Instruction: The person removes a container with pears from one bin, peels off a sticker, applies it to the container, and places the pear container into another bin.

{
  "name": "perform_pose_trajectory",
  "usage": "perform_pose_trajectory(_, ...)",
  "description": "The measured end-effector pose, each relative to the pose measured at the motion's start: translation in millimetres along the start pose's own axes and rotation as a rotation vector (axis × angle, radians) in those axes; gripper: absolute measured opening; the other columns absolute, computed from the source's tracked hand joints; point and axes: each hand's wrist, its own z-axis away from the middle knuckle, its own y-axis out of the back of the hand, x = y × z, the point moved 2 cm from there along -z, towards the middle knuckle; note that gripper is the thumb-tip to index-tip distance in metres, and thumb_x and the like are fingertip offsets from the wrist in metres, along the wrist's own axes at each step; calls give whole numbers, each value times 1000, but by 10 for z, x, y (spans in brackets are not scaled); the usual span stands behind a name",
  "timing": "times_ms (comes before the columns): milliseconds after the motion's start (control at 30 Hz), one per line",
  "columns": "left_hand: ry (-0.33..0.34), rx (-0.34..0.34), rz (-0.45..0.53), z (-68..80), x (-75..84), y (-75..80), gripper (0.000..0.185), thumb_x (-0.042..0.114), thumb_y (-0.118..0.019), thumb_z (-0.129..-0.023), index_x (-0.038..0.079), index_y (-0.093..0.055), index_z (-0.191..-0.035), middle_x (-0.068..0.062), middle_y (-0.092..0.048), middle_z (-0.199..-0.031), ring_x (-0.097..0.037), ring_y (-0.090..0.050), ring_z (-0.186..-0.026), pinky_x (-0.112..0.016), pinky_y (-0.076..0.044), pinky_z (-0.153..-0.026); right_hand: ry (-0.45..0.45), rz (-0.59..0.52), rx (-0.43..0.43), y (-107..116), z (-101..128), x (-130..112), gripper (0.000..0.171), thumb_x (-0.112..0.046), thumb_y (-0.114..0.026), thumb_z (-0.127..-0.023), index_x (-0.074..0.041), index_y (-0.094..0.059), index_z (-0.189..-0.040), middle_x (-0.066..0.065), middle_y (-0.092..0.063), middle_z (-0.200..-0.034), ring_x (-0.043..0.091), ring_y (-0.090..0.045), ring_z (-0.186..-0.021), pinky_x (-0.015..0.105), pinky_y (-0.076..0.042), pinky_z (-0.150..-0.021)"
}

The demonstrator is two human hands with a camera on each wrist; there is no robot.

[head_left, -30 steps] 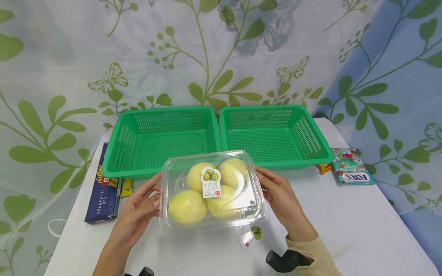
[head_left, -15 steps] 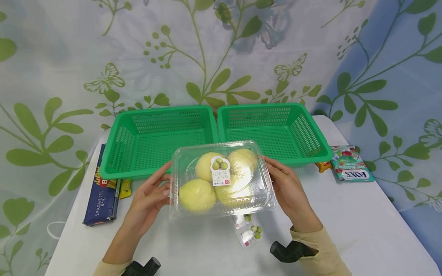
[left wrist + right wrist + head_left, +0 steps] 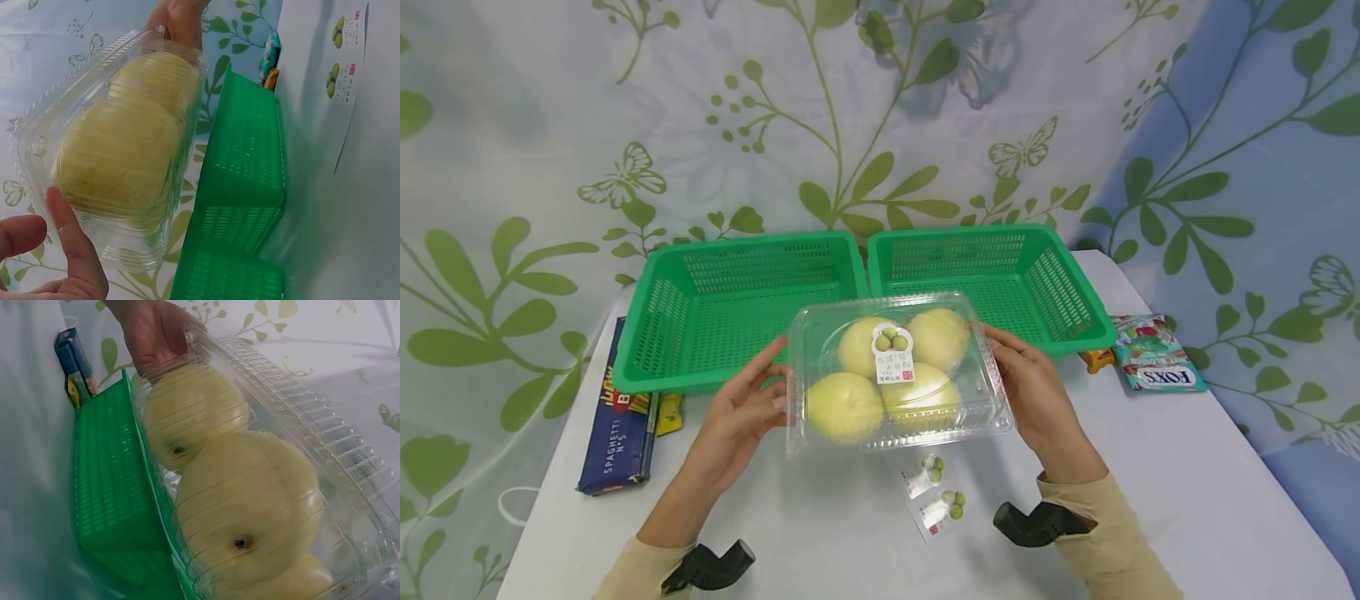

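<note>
A clear plastic clamshell box [image 3: 895, 371] of several yellow-green pears, with a small fruit label on its lid, hangs above the white table [image 3: 1150, 483], just in front of two green baskets. My left hand [image 3: 741, 417] grips its left end and my right hand [image 3: 1030, 396] grips its right end, thumbs on the rim. The left wrist view shows the box [image 3: 119, 156] from its side with my left hand [image 3: 56, 262] at the near end. The right wrist view shows the pears in the box [image 3: 250, 487] close up, the left hand [image 3: 153, 334] at the far end.
Two empty green baskets, left [image 3: 647, 333] and right [image 3: 1075, 308], stand side by side behind the box. A blue spaghetti box [image 3: 617, 433] lies at the left edge, a Fox's candy bag [image 3: 1157, 358] at the right. Two small fruit stickers [image 3: 936, 492] lie under the box.
Both hands have carried the box up and away from me, toward the seam between the two baskets. A second sticker on the table has come into view beneath it.
</note>
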Motion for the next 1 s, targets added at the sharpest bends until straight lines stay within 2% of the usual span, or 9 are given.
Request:
perform_pose_trajectory(100, 4, 16, -6, -68, 10, -15, 71, -7, -49, -98, 10, -22, -161, 3, -52, -120, -4, -57, -99, -23, -58, -79, 4, 26, -5, 26, -36, -44, 45, -31, -48, -107, -12, -49, -147, -15, -56, -131, 3, -57, -118, 16, -52, -92)
perform_pose_trajectory(200, 12, 22, 2, -133, 14, -31, 71, -7, -50, -97, 10, -23, -161, 3, -52, -119, -4, -58, -97, -23, -59, -78, 6, 7, -17, 53, -77, -95, 42, -30, -47, -107, -14, -51, -146, -15, -57, -130, 3, -57, -118, 16, -52, -92)
perform_pose_trajectory(433, 34, 38, 7, -274, 21, -77, 73, -7, -51, -97, 12, -23, -161, 3, -51, -118, -5, -59, -93, -23, -58, -77, 5, -82, -25, 125, -155, -185, 28, -28, -50, -106, -25, -64, -130, -14, -62, -124, 3, -59, -111, 16, -54, -86)
perform_pose_trajectory(767, 39, 43, -6, -390, 62, -140, 73, -9, -48, -96, 11, -21, -161, 3, -51, -117, -4, -60, -91, -21, -58, -76, 5, -73, -20, 182, -213, -215, 31, -30, -52, -105, -21, -61, -133, -10, -57, -129, 5, -57, -113, 15, -54, -86)
perform_pose_trajectory(1000, 48, 59, 4, -456, 36, -156, 74, -8, -49, -96, 10, -21, -161, 3, -52, -115, -3, -61, -90, -21, -59, -77, -32, -93, -31, 255, -278, -201, 31, -29, -50, -106, -22, -61, -134, -11, -56, -127, 4, -58, -107, 15, -55, -82)
